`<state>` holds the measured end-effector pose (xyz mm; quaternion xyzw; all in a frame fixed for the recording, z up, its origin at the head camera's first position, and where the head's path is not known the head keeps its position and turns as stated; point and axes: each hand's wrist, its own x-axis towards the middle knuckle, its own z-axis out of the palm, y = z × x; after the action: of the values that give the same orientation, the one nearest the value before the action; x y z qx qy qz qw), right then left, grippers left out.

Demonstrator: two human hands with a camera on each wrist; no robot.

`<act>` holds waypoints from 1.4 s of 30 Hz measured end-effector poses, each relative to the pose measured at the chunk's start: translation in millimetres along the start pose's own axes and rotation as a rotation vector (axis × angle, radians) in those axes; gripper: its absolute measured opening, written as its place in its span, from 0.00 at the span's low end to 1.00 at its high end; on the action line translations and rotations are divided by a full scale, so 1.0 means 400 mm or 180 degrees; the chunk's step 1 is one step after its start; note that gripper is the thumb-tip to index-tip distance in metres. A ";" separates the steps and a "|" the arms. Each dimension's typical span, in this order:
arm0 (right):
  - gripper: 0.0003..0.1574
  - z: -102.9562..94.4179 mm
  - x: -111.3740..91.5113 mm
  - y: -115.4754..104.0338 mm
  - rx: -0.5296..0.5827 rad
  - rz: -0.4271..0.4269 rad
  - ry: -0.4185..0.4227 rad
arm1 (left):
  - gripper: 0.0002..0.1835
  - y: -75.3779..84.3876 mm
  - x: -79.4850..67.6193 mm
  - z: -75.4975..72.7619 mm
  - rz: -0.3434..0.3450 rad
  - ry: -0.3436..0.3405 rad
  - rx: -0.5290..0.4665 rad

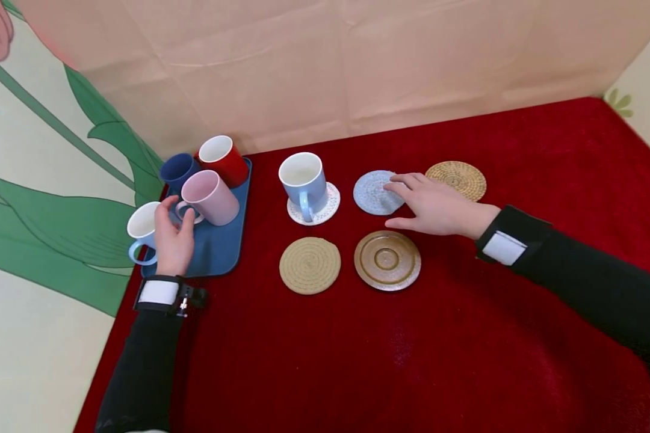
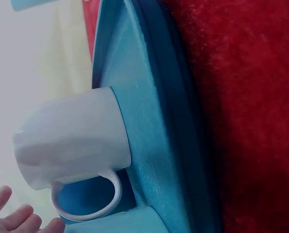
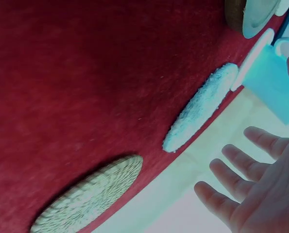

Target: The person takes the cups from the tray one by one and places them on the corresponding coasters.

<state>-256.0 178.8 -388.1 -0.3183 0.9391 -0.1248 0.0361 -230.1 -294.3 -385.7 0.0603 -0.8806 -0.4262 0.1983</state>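
My left hand [image 1: 174, 240] hovers over the blue tray [image 1: 216, 249], fingers loosely bent, between a pink mug [image 1: 216, 201] and a light blue mug [image 1: 147, 237] with a white inside. In the left wrist view, the fingertips [image 2: 20, 217] show beside the pink mug's handle [image 2: 116, 194], holding nothing. Above a pale blue round coaster [image 1: 374, 195] is my right hand [image 1: 439, 207], its fingers spread and grasping nothing. Another light blue mug [image 1: 316, 191] stands upright on a white coaster [image 1: 331, 201] between the two hands.
A navy mug [image 1: 176, 171] and a red mug [image 1: 233, 168] occupy the tray's back. Three more coasters lie on the red cloth [image 1: 314, 355]: tan [image 1: 310, 266], brown ringed [image 1: 387, 260] and woven straw [image 1: 463, 180]. A beige backdrop [image 1: 303, 72] rises behind.
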 end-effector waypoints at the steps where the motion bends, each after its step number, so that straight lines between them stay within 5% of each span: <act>1: 0.46 0.000 -0.007 0.003 -0.0002 -0.0015 0.0010 | 0.25 0.002 0.002 0.000 -0.0016 -0.0055 0.0028; 10: 0.46 0.004 -0.053 0.022 -0.0040 -0.0004 0.0019 | 0.32 0.009 0.027 0.012 -0.0075 -0.0537 0.0282; 19: 0.46 0.012 -0.080 0.035 -0.0011 0.0043 0.0035 | 0.34 0.009 0.029 0.020 0.0039 -0.0491 0.0643; 25: 0.47 0.008 -0.087 0.042 -0.0011 0.0075 0.0066 | 0.36 0.010 0.013 0.018 -0.0001 -0.0327 0.0589; 30: 0.47 0.010 -0.091 0.049 -0.0005 0.0101 0.0069 | 0.32 0.008 -0.006 0.015 -0.0232 -0.0290 0.0269; 33: 0.47 0.013 -0.092 0.050 -0.0012 0.0105 0.0075 | 0.26 0.000 -0.015 0.012 -0.0501 -0.0380 -0.0181; 38: 0.46 0.011 -0.093 0.050 0.0018 0.0142 0.0048 | 0.08 -0.017 -0.027 0.008 -0.0915 -0.0759 -0.1328; 42: 0.46 0.010 -0.093 0.053 0.0015 0.0189 0.0027 | 0.19 -0.021 -0.029 -0.001 -0.0991 -0.1154 -0.1584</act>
<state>-238.2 216.7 -397.8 -0.2897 0.9479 -0.1272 0.0366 -219.9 -296.7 -395.2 0.0670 -0.7508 -0.6568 -0.0201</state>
